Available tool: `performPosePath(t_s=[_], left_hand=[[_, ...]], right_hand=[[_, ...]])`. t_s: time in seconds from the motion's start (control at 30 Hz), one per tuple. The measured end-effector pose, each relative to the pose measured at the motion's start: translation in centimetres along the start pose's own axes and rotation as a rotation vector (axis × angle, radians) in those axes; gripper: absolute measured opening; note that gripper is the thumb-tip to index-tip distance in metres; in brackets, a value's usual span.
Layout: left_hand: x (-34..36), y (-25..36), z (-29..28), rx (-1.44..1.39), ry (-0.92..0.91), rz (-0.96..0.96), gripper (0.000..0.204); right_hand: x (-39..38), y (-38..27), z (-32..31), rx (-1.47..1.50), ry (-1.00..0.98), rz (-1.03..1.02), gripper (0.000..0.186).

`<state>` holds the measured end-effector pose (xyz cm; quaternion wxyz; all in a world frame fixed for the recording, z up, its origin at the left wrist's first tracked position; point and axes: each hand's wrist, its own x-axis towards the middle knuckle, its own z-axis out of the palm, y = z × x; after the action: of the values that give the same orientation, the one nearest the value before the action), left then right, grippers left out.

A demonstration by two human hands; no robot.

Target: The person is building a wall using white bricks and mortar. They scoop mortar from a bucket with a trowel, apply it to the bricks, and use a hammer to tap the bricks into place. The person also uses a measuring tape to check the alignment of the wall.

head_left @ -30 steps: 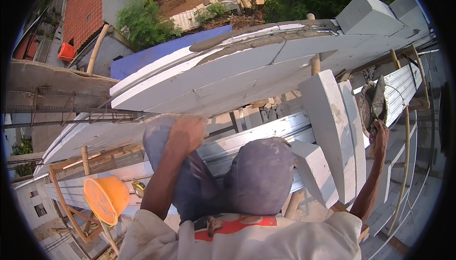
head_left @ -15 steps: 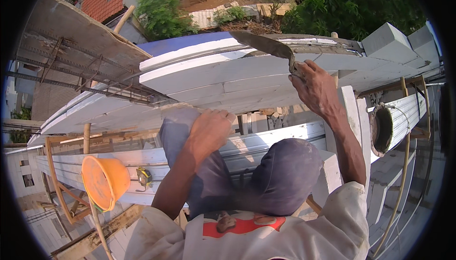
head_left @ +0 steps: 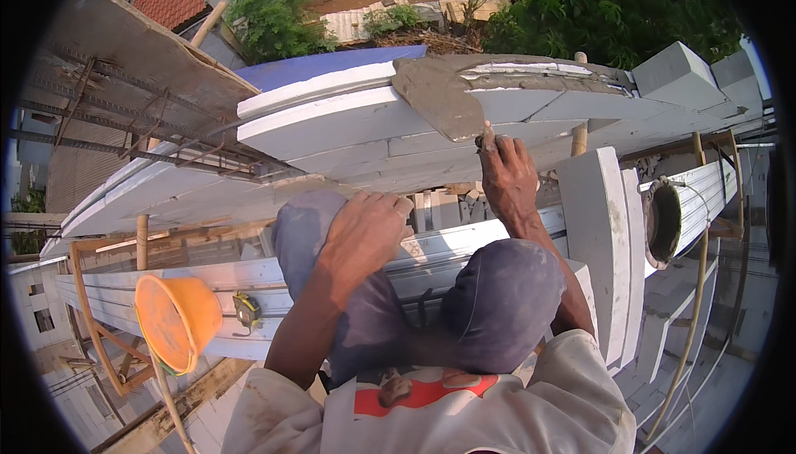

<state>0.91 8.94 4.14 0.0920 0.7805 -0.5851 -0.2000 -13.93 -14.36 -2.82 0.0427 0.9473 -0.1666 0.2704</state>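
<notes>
My right hand (head_left: 507, 174) grips a trowel by its handle at the near side of the wall of white blocks (head_left: 332, 140). The trowel's blade (head_left: 444, 106), coated in grey mortar, is tilted against the wall's upper edge. Wet mortar (head_left: 531, 81) lies in a band along the top, running right from the blade. On my raised left knee rests my left hand (head_left: 365, 232), its fingers curled and their tips hidden; no object shows in it.
An orange bucket (head_left: 203, 313) and a tape measure (head_left: 246, 310) sit on the metal planks (head_left: 274, 288) at left. Steel bars (head_left: 124, 139) jut out at far left. White blocks (head_left: 593, 230) stand at right beside a round mortar-stained container (head_left: 663, 223). More blocks (head_left: 676, 77) top the wall.
My right hand has come down and toward me, turning the trowel so its mortar-covered face shows against the wall edge. My left hand has stayed on the knee.
</notes>
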Motion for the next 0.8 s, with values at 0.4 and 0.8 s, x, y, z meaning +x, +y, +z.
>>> performPosePath(t_s=[0.4,0.8], left_hand=[[2.1,0.3,1.1,0.16,-0.143,-0.094,0.043],[7.2,2.6,1.5,0.316,-0.457,-0.333,0.05]], right_hand=[[-5.6,4.7,-9.2,1.119,-0.406,0.998,0.037],[-2.5,30.1,-19.6,0.506,-0.32,1.046,0.035]])
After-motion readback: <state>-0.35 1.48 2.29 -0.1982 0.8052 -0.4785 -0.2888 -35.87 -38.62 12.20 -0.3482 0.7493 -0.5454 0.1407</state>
